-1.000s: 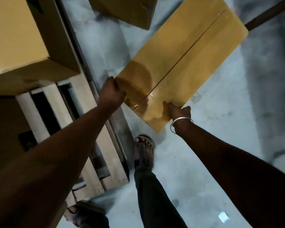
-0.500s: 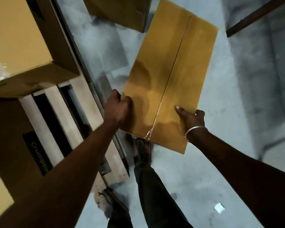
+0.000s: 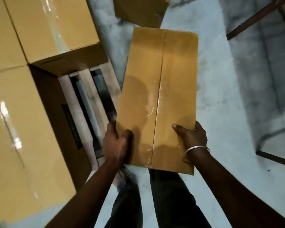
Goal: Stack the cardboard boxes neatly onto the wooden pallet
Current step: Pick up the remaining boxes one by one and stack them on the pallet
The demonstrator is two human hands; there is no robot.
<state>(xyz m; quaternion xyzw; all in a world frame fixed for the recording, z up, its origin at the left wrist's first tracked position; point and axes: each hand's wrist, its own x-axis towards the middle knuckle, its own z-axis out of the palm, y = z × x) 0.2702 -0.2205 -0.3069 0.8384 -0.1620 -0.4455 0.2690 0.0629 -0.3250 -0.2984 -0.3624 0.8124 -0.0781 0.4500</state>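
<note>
A long cardboard box [image 3: 158, 96] filled the middle of the frame, held out over the grey concrete floor [image 3: 220, 96] with its taped top seam running from the upper middle down toward the person. The left hand [image 3: 116, 143] gripped the box at its lower left edge, thumb laid on the top face and fingers curled round the side, out of sight. The right hand [image 3: 190, 136] gripped the lower right edge the same way, thumb pressed flat on the top, fingers wrapped round the side. A thin metal bangle [image 3: 197, 148] sat on the right wrist.

To the left of the held box lay the wooden pallet [image 3: 87, 89], its pale slats and dark gaps showing in the centre left of the frame. The box's left edge hung over, or just beside, the pallet's right edge; whether the two touched could not be told. Two larger taped boxes already stood on the pallet: one in the upper left [image 3: 48, 28], its glossy tape catching light, and another along the left edge and lower left [image 3: 23, 129], with a dark label on its shaded side.

Another brown box [image 3: 138, 10] stood on the floor at the top centre, just beyond the far end of the held one. A dark metal frame [image 3: 253, 18] crossed the upper right. Dark trouser legs [image 3: 169, 199] showed beneath the box at the bottom centre.
</note>
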